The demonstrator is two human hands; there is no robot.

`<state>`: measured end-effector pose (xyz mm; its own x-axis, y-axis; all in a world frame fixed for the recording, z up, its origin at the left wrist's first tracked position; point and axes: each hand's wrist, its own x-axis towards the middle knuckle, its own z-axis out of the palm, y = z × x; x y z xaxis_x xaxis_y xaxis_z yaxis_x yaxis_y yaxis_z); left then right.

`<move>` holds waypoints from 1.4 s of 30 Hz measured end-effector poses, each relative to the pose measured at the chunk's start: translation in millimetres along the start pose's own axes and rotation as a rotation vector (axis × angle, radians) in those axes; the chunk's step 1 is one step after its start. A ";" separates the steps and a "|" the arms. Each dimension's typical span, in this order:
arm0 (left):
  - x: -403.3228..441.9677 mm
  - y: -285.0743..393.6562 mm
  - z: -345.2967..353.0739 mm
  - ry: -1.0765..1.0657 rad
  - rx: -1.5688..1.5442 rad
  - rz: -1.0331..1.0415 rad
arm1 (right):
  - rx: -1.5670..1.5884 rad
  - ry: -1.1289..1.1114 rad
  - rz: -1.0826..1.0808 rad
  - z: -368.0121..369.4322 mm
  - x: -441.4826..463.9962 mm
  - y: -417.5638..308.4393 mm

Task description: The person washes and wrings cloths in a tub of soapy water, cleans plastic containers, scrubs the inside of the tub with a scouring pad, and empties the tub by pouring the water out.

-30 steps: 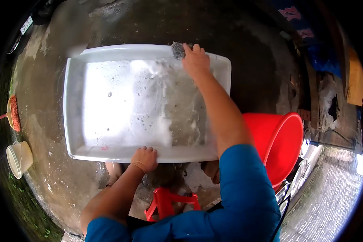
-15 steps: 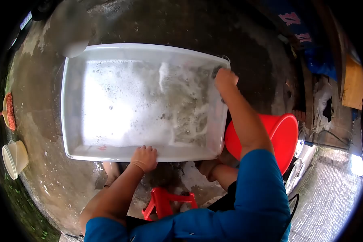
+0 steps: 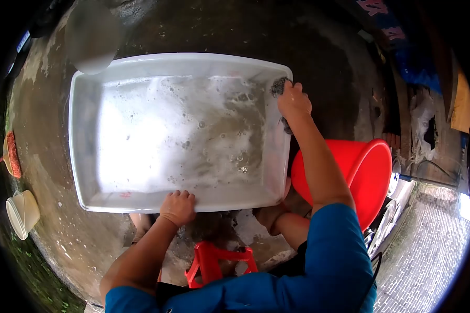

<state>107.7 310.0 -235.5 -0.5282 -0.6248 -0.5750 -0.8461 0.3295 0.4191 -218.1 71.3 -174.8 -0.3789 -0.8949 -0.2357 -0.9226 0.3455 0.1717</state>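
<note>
A large white plastic tub point(image 3: 91, 202) lies in front of me, holding cloudy, foamy water point(image 3: 214, 141). At its near rim my left hand point(image 3: 178, 207) is closed over the edge, fingers on the inner side. My right hand point(image 3: 295, 101) is at the far right corner, closed round a grey steel wool scourer point(image 3: 278, 86) pressed against the rim. Part of the scourer is covered by the palm and fingers.
A red bucket point(image 3: 329, 161) lies tipped beside the tub on the right. A red stool point(image 3: 210, 263) stands between my legs. Far left are a cream bucket point(image 3: 30, 208) and a broom point(image 3: 13, 155) on the wet concrete floor point(image 3: 47, 130).
My right hand has shifted slightly along the corner of the tub, and more of the scourer shows. The foam has spread and the tub appears a little further left. The left hand stays on the rim.
</note>
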 end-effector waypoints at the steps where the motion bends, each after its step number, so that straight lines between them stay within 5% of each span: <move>1: -0.9 -0.6 2.0 -0.016 0.003 0.002 | -0.014 -0.034 -0.050 2.6 9.9 -0.7; 5: 2.8 -1.8 5.4 0.030 0.011 -0.007 | -0.011 -0.041 -0.044 -13.6 56.5 -7.2; 13: 0.6 0.7 5.5 0.133 0.026 0.046 | -0.218 -0.281 -0.305 -10.5 -14.5 20.6; 18: -2.5 -0.2 4.0 0.085 0.011 0.023 | -0.145 -0.057 -0.189 -20.1 56.7 -1.6; 21: -1.3 0.9 6.9 0.063 0.022 0.012 | -0.209 -0.267 -0.222 -22.1 -0.5 10.9; 24: -0.8 1.2 8.9 0.066 0.027 0.008 | -0.163 -0.221 -0.385 -6.4 -25.6 33.4; 30: -0.4 -1.0 9.0 0.081 0.025 0.011 | -0.063 -0.051 -0.096 -17.6 61.9 -9.7; 33: 0.3 3.6 2.9 0.091 0.045 0.044 | -0.110 0.038 -0.136 -18.8 64.4 -9.4; 39: -2.8 4.8 5.1 0.081 0.059 0.025 | -0.155 0.055 -0.583 -16.2 36.7 -103.4; 42: 0.5 0.8 6.1 0.104 0.060 0.034 | -0.143 0.056 -0.519 -17.2 41.2 -95.6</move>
<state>106.3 314.3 -239.8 -0.5486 -0.6817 -0.4841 -0.8324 0.3912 0.3924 -144.2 -3.5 -184.5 0.1319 -0.9527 -0.2737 -0.9670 -0.1844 0.1758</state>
